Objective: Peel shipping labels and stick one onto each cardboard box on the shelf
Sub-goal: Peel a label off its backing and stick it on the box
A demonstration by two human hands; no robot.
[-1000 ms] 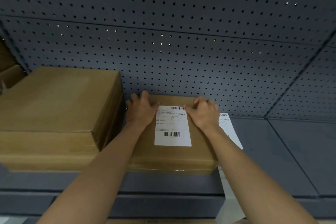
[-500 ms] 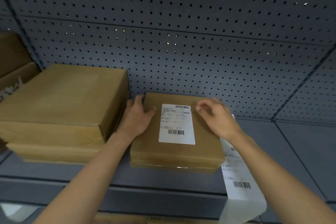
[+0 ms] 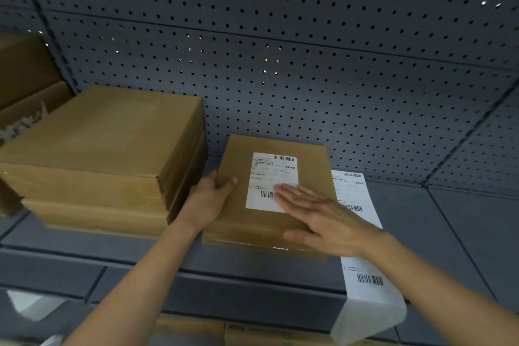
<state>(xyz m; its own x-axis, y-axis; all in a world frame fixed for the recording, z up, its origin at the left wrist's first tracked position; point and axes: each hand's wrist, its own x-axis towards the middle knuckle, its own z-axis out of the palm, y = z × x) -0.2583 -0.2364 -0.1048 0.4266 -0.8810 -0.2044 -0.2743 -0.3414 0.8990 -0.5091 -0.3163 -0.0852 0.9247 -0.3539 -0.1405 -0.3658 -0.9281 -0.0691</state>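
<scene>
A flat cardboard box (image 3: 238, 216) lies on the grey shelf (image 3: 463, 227), with a white shipping label (image 3: 271, 177) stuck on its top. My left hand (image 3: 209, 199) grips the box's left edge, thumb on top. My right hand (image 3: 317, 216) lies flat with spread fingers over the label's lower right corner and the box top. A strip of labels (image 3: 362, 233) lies to the right of the box and hangs over the shelf's front edge.
Two larger stacked cardboard boxes (image 3: 98, 154) stand left of the small box, with no label visible on them. Another open box (image 3: 25, 109) is at the far left. A perforated grey back panel (image 3: 280, 64) rises behind. More cardboard (image 3: 252, 331) shows on the shelf below.
My right hand has come down from above the box's far right corner and now lies flat on the label's lower part. My left hand slid nearer along the left edge.
</scene>
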